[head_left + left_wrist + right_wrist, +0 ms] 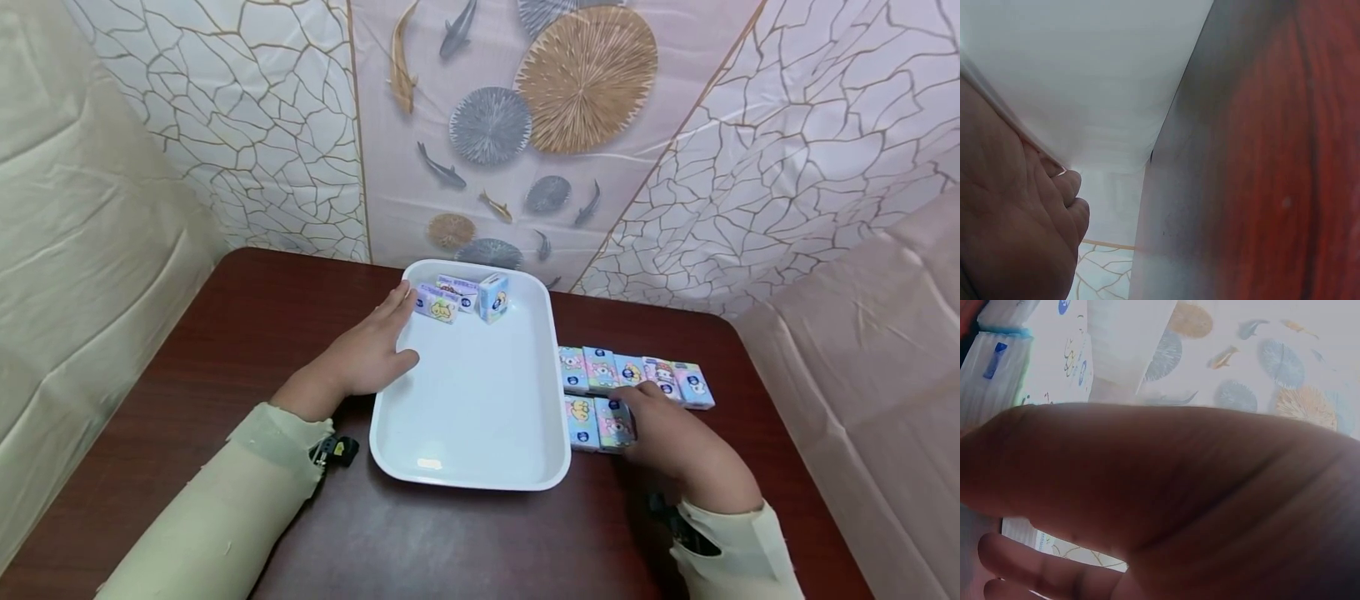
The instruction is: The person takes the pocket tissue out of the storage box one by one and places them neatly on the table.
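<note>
In the head view my left hand lies along the left rim of a white tray, fingers straight and thumb over the edge. The left wrist view shows its palm against the tray's outer wall. My right hand is at the right end of the near row of small cartoon-printed tissue packs, its fingers curled round the end tissue pack. Another tissue pack lies beside that one, close to the tray. In the right wrist view, the thumb covers much of the work.
Inside the tray's far end stand a lilac pack, a second lilac pack and a blue pack. A far row of several packs lies right of the tray. The dark wooden table meets patterned curtains behind.
</note>
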Available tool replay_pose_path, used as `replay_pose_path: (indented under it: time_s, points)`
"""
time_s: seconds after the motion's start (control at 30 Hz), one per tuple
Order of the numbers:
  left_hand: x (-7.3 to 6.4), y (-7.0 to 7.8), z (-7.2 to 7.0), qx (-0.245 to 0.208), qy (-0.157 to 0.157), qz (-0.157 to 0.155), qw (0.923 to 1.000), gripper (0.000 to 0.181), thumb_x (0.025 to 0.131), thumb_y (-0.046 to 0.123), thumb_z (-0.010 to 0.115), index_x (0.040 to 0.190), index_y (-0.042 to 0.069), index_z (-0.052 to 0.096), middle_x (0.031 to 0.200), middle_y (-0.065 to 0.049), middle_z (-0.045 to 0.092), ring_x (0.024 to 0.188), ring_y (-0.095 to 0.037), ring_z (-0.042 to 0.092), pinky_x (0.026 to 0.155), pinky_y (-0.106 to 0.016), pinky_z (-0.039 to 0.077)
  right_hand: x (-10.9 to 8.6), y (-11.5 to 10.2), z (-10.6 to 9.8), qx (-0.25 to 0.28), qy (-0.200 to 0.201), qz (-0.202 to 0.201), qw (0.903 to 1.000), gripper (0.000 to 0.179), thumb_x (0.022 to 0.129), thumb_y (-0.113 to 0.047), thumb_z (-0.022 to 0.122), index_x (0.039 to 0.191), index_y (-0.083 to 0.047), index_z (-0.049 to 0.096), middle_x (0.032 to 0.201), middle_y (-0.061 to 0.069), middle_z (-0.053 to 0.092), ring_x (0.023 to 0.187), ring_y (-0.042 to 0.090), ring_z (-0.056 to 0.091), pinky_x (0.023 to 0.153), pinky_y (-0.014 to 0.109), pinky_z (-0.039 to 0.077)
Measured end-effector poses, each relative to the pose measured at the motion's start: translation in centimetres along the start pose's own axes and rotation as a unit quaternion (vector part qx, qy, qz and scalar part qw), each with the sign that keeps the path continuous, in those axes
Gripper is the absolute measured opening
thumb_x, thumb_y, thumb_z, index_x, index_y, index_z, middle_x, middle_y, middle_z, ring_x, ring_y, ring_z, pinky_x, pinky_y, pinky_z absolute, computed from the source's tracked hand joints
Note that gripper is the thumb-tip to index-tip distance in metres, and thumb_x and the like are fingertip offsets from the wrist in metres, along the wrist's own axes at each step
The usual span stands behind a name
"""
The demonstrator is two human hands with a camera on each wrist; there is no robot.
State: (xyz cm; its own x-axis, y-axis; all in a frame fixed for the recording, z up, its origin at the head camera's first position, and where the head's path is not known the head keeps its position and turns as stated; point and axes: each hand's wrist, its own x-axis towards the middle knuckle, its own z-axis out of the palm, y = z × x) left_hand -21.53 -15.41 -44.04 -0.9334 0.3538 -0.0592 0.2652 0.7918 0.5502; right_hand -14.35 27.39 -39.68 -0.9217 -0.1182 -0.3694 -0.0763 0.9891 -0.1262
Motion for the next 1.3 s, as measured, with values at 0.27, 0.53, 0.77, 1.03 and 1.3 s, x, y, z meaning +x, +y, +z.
replay_pose_path:
  time_s: [0.27, 0.53, 0.77, 1.03, 1.3]
  points:
    - [-0.1, -0.1, 0.0, -0.005, 0.001, 0.003, 1.0000, 0.093, 0.100, 0.041, 0.055, 0.170, 0.023, -0.005, 0.177, 0.009, -0.016, 0.166, -0.022, -0.003, 0.130, -0.058, 0.019, 0.4, 0.2, 0.3, 0.002, -0.009, 0.006, 0.9999, 0.091, 0.074, -0.025, 0.094, 0.154, -0.014, 0.052, 0.146, 0.026, 0.053, 0.114, 0.038, 0.060, 0.098, 0.069, 0.054]
    - [0.1, -0.2, 0.2, -0.006, 0.003, 0.002, 1.0000, 0.094, 0.100, 0.042, 0.055, 0.169, 0.025, -0.005, 0.177, 0.010, -0.017, 0.166, -0.022, -0.003, 0.130, -0.057, 0.018, 0.4, 0.2, 0.5, 0.004, -0.010, 0.005, 0.9999, 0.094, 0.072, -0.026, 0.096, 0.155, -0.014, 0.051, 0.147, 0.026, 0.052, 0.115, 0.039, 0.061, 0.098, 0.068, 0.054]
    - [0.1, -0.4, 0.1, -0.005, 0.003, 0.001, 1.0000, 0.093, 0.100, 0.042, 0.055, 0.169, 0.025, -0.005, 0.177, 0.011, -0.017, 0.166, -0.022, -0.003, 0.130, -0.057, 0.018, 0.2, 0.2, 0.3, 0.006, -0.009, 0.004, 0.9999, 0.095, 0.072, -0.027, 0.096, 0.154, -0.016, 0.051, 0.147, 0.027, 0.052, 0.115, 0.040, 0.061, 0.096, 0.068, 0.055]
    - [0.0, -0.4, 0.1, -0.008, 0.006, 0.003, 0.9999, 0.093, 0.100, 0.042, 0.055, 0.170, 0.025, -0.003, 0.177, 0.010, -0.016, 0.166, -0.022, -0.003, 0.130, -0.058, 0.019, -0.4, -0.1, -0.1, 0.011, 0.002, 0.002, 0.9999, 0.097, 0.069, -0.031, 0.098, 0.154, -0.020, 0.052, 0.149, 0.027, 0.049, 0.119, 0.045, 0.059, 0.093, 0.069, 0.056]
    - [0.1, -0.4, 0.2, -0.008, 0.011, -0.001, 0.9999, 0.093, 0.099, 0.042, 0.057, 0.170, 0.025, -0.001, 0.177, 0.010, -0.015, 0.166, -0.022, -0.002, 0.129, -0.059, 0.020, -1.2, -0.9, -1.1, -0.019, 0.086, -0.019, 0.9959, 0.082, 0.076, -0.036, 0.093, 0.148, -0.019, 0.058, 0.149, 0.024, 0.053, 0.131, 0.049, 0.053, 0.098, 0.073, 0.051]
